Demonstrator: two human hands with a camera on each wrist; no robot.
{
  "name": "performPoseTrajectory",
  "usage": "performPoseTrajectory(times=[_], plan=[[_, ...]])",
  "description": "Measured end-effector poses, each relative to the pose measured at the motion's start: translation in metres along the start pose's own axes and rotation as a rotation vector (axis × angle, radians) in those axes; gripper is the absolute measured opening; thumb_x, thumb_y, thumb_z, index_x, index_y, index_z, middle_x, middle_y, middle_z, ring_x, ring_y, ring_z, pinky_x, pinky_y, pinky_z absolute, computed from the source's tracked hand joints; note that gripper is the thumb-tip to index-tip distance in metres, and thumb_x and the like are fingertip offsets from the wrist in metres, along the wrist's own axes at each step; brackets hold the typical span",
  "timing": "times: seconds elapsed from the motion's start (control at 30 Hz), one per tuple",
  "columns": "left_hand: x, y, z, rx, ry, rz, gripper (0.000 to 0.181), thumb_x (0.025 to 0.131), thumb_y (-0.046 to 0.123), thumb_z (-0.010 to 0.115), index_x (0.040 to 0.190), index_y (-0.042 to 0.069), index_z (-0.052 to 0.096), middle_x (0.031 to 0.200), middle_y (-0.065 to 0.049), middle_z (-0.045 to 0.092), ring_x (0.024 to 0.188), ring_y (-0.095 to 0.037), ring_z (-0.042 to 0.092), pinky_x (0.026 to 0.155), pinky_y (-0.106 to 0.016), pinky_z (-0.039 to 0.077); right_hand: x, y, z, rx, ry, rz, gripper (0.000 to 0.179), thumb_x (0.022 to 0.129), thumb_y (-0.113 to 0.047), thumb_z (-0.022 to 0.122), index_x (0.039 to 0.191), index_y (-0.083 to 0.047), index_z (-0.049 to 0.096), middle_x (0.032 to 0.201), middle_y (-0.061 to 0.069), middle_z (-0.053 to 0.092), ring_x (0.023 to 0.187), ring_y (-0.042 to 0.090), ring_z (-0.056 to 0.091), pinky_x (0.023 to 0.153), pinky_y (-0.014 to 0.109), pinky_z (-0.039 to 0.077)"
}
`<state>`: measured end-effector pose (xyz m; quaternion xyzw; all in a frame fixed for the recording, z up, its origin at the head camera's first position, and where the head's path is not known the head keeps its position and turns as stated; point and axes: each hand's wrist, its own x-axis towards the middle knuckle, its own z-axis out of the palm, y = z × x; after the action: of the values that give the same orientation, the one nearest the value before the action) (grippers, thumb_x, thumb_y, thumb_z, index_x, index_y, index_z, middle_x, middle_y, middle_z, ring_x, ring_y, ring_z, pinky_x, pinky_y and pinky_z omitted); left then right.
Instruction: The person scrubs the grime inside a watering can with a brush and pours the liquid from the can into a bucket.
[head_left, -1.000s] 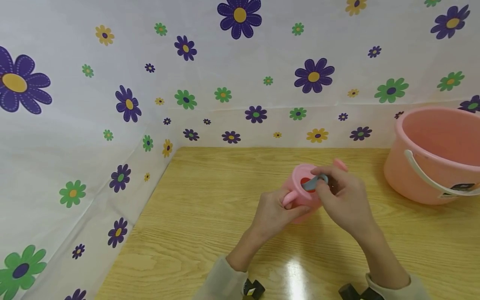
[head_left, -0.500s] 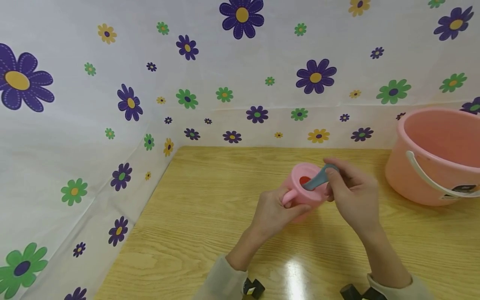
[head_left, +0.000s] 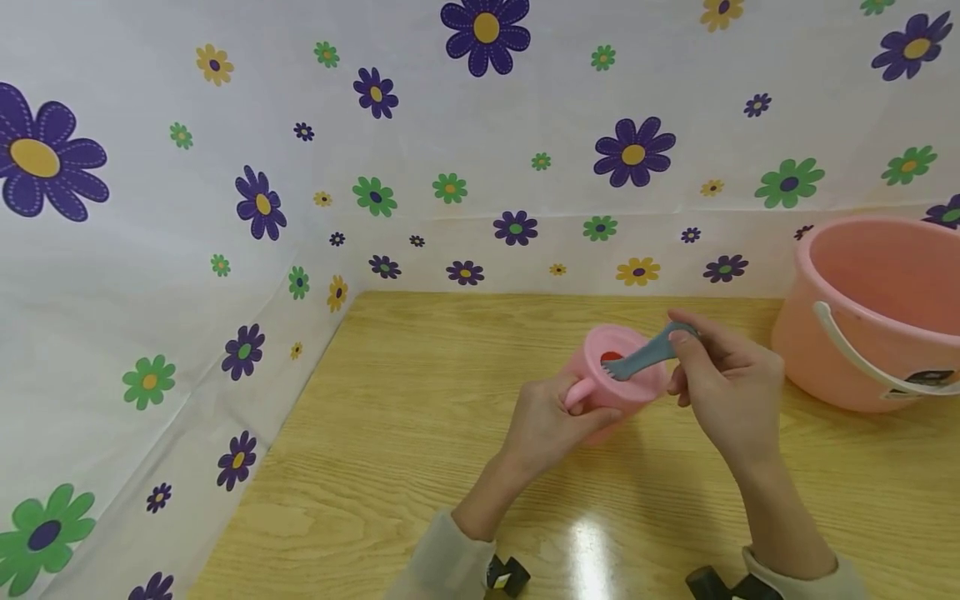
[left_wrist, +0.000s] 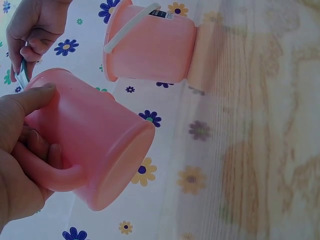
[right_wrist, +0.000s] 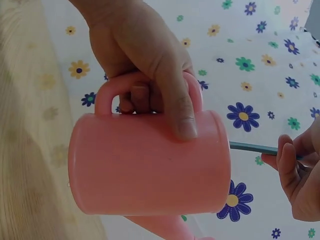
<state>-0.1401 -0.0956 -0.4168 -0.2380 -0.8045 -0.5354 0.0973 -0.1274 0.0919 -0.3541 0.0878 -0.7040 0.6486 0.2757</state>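
Observation:
My left hand (head_left: 551, 425) grips the handle of a pink toy watering can (left_wrist: 95, 125), its thumb lying along the side. The can is held up off the table, its base showing in the left wrist view. Part of its spout (right_wrist: 162, 226) shows in the right wrist view. A round hole in the can's top shows something red inside; what it is I cannot tell. My right hand (head_left: 731, 387) pinches the handle end of a small blue-grey fork (head_left: 645, 357). The fork's tines are at the hole, over the can's top.
A large pink bucket (head_left: 817, 350) with a white handle stands on the wooden table (head_left: 420, 417) to the right. A white flowered sheet (head_left: 435, 108) rises behind the table and along its left side.
My right hand has moved right, drawing the fork out of the can's hole, so more of the fork shows and its tines are now visible. The left hand stays on the handle.

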Motion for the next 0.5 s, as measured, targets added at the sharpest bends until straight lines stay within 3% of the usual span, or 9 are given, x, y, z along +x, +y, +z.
performPoseTrajectory(times=[0.17,0.4,0.5], plan=[[0.000,0.000,0.000,0.022,-0.003,0.017,0.030,0.081,0.016,0.084,0.105,0.005,0.072,0.075,-0.001,0.067,0.060,-0.003,0.050,0.052,-0.015,0.038,0.000,0.001,0.001,0.034,-0.011,0.041,0.019,0.093,0.003,0.063,0.110,0.004,0.073,0.063,0.003,0.063,0.042,0.013,0.052,0.041,0.019,0.044],[-0.001,0.001,-0.001,0.053,0.008,0.022,0.031,0.080,0.016,0.085,0.104,0.004,0.071,0.065,0.002,0.057,0.057,-0.003,0.046,0.051,-0.015,0.035,-0.009,0.007,0.012,-0.028,-0.141,0.045,0.020,0.095,-0.002,0.063,0.112,0.002,0.072,0.059,0.006,0.057,0.043,0.013,0.049,0.040,0.021,0.040],[0.000,0.000,0.000,0.051,0.004,0.030,0.028,0.080,0.016,0.084,0.101,0.004,0.071,0.063,0.003,0.054,0.056,-0.002,0.045,0.050,-0.015,0.035,-0.007,0.006,0.008,-0.053,-0.133,0.064,0.021,0.095,-0.004,0.063,0.114,0.001,0.072,0.059,0.003,0.057,0.044,0.014,0.049,0.040,0.021,0.040]])
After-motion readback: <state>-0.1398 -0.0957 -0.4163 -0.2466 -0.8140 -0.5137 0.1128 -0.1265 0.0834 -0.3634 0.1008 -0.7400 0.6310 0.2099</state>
